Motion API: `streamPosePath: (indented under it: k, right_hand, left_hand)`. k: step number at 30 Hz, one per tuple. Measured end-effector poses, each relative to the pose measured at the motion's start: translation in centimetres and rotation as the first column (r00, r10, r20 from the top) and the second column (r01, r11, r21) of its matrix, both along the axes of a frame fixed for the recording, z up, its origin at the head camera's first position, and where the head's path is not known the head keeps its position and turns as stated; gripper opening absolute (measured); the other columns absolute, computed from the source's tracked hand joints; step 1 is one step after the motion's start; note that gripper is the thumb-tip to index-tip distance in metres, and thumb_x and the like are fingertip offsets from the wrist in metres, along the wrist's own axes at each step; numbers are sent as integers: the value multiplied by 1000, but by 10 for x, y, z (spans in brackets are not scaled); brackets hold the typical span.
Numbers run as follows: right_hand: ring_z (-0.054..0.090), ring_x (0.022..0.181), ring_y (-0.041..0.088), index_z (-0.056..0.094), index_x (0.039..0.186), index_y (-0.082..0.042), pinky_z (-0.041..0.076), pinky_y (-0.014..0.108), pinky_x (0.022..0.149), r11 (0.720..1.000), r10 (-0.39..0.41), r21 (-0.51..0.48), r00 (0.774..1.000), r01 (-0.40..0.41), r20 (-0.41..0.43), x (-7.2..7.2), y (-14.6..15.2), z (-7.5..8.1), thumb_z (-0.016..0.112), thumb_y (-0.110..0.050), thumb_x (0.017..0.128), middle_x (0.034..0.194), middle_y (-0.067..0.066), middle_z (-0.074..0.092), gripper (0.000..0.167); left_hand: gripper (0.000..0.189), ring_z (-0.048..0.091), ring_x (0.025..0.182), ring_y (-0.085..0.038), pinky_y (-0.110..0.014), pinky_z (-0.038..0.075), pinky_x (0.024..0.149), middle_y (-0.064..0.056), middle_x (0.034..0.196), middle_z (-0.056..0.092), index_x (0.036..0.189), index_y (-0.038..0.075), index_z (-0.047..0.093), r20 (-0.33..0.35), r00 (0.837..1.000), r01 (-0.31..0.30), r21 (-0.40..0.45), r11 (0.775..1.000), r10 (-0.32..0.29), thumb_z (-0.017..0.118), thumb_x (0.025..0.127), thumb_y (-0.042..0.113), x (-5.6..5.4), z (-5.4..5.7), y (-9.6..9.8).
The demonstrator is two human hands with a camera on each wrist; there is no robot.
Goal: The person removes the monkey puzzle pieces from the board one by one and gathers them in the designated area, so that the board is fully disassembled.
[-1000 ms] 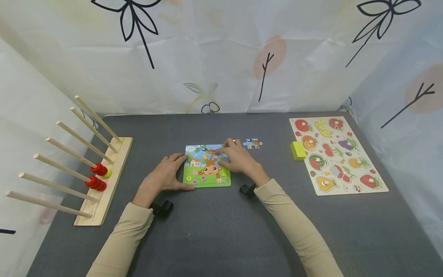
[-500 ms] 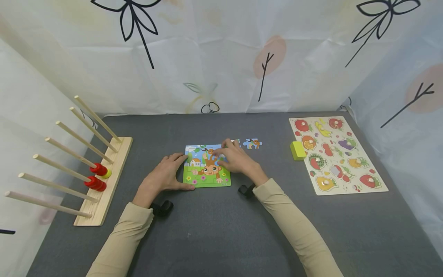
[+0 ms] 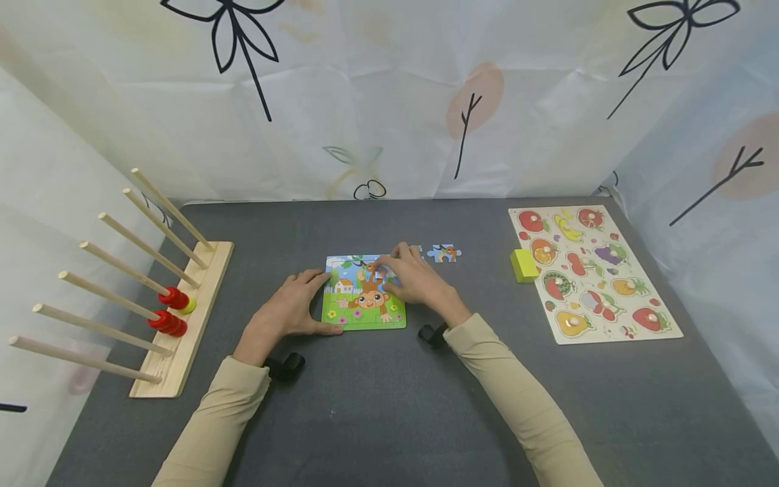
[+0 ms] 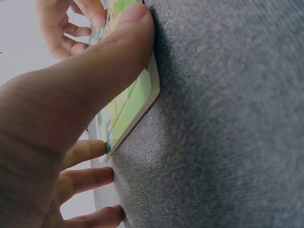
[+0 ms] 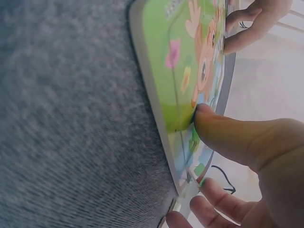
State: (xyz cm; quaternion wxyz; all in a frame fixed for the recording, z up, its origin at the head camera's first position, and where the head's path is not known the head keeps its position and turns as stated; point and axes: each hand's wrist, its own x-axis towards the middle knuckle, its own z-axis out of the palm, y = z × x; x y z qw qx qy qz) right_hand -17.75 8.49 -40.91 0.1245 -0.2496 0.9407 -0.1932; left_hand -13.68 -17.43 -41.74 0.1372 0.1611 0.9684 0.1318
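Observation:
A monkey jigsaw puzzle (image 3: 365, 314) with a green and blue picture lies flat on the table. My left hand (image 3: 293, 304) steadies its left side: the thumb rests on the front edge and the index fingertip touches the left edge, the other fingers spread beside it. My right hand (image 3: 415, 276) is over the upper right of the puzzle, pinching a puzzle piece (image 3: 380, 272) that the fingers mostly hide. In the right wrist view its thumb presses at the picture, and a piece edge (image 5: 192, 174) stands tilted near the fingertips.
A loose puzzle piece (image 3: 444, 253) lies behind my right hand, with another partly hidden beside it. At right, a yellow block (image 3: 524, 265) touches a fruit peg board (image 3: 615, 325). A wooden rack (image 3: 197, 325) of slanting pegs with red and yellow rings (image 3: 168, 323) stands at left.
My right hand has shifted slightly left, its index finger lifting a little, and more of the pale piece under it shows. The left hand and the puzzle have stayed put.

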Motion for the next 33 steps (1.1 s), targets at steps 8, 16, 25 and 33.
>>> streamPosePath:
  k: [8, 16, 25, 33]
  right_hand:
    - [36, 102, 25, 39, 158, -23, 41, 35, 77, 1000, 13, 21, 999, -12, -30, -1, -3, 2, 71, -22, 98, 124, 13, 43, 68]
    - [36, 102, 25, 42, 157, -20, 40, 34, 78, 999, 9, 42, 999, -7, -48, -1, -4, 3, 72, -23, 97, 127, 14, 44, 67]
    - [37, 103, 25, 43, 156, -19, 40, 33, 75, 999, 2, 43, 999, 0, -53, 0, -4, 3, 72, -24, 97, 126, 13, 45, 66]
    - [38, 105, 26, 48, 154, -20, 41, 32, 74, 999, -8, 51, 998, 11, -63, 1, -5, 5, 73, -23, 96, 129, 13, 46, 63]
  left_hand:
    - [113, 44, 140, -49, -63, 46, 110, -23, 157, 42, 155, 3, 41, -6, 1000, 0, 2, 1000, 0, 89, 70, 60, 1, 0, 0]
    - [113, 44, 140, -49, -63, 45, 111, -23, 158, 42, 155, 3, 41, -13, 1000, 0, 4, 1000, 0, 89, 70, 60, 1, 0, -1]
    - [114, 43, 141, -49, -63, 45, 111, -22, 158, 41, 156, 4, 40, 3, 1000, -4, -2, 1000, 4, 88, 70, 61, -1, -1, -1]
    - [113, 42, 141, -49, -63, 44, 111, -22, 158, 41, 156, 4, 40, 3, 1000, -2, -1, 1000, 2, 88, 70, 61, -1, -1, -1]
